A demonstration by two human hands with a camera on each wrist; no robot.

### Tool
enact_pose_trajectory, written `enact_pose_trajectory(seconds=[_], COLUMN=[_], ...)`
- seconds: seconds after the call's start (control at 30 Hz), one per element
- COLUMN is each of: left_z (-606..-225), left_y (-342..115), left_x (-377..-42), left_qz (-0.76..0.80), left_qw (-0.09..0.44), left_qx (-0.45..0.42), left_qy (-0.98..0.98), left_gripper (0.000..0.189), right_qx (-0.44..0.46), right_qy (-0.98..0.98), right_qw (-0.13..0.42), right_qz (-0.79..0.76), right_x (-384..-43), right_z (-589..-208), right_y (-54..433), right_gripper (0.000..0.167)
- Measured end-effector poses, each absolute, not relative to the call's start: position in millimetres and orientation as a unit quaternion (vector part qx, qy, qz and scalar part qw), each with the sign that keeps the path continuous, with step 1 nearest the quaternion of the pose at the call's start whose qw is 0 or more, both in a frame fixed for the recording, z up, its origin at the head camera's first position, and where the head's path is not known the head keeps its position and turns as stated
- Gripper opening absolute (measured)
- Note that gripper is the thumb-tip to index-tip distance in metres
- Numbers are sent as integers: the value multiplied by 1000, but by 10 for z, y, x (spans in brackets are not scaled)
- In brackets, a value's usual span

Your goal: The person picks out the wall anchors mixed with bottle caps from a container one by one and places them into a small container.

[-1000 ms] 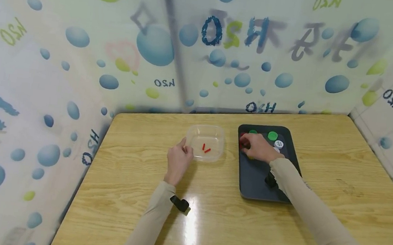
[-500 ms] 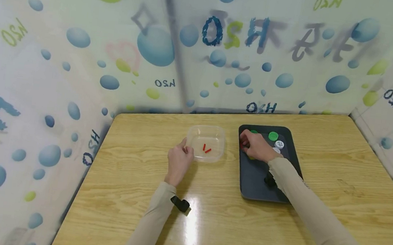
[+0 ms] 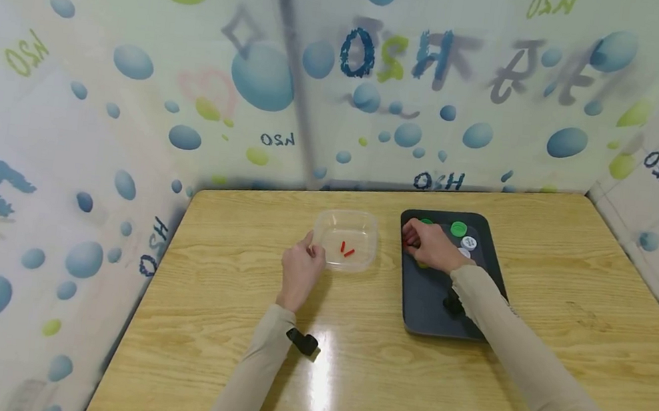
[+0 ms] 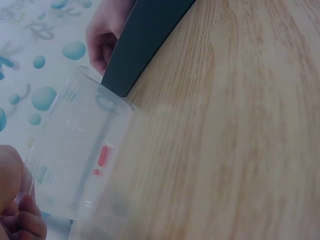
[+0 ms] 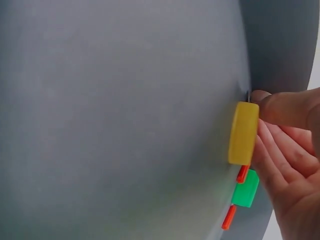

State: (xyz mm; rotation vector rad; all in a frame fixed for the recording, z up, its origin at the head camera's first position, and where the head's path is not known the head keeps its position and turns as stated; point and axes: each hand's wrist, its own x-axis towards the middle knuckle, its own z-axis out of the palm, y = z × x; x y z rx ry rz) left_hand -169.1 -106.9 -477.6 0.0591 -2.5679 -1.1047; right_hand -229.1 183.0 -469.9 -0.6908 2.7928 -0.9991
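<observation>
My left hand (image 3: pixel 301 266) pinches the near-left rim of a clear plastic container (image 3: pixel 371 233), its thumb and curled fingers right at the edge in the left wrist view. Inside the container lie two short red sticks (image 3: pixel 349 252). My right hand (image 3: pixel 432 244) reaches into a dark grey tray (image 3: pixel 429 313), fingers bent down along its left wall. In the right wrist view its thumb and fingers are beside a yellow cap (image 5: pixel 244 134), with a green block-like piece (image 5: pixel 246 189) and red sticks (image 5: pixel 228 218) close by. I cannot tell what sits between these fingertips.
A green bottle cap (image 3: pixel 458 229) and white caps (image 3: pixel 468 243) lie in the tray's far part. The wooden table (image 3: pixel 228 248) carries both tray and container, with a printed curtain (image 3: pixel 325 131) along its back edge.
The fingers of my right hand have shifted slightly at the tray's left wall. My left hand and the container have stayed in place, and the two red sticks lie as before.
</observation>
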Motion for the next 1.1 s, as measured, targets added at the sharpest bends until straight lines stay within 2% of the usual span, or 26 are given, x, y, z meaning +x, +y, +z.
enact_pose_trajectory(seconds=[0.37, 0.8, 1.1], left_z=[-4814, -4786, -4782], left_y=[-1073, -1065, -1067], left_x=[-1691, -1695, -1697], left_qz=[-385, -389, -385], left_qw=[174, 172, 177], left_qx=[26, 18, 24], left_qy=[-906, -905, -905], left_gripper=[45, 46, 44], right_qx=[-187, -212, -236], right_qy=[918, 904, 892], right_qw=[60, 12, 7], right_qz=[-343, -372, -386], right_x=[-2257, -2236, -2232], right_z=[-4584, -4394, -4283], right_y=[1898, 1965, 1827], right_gripper=[29, 31, 31])
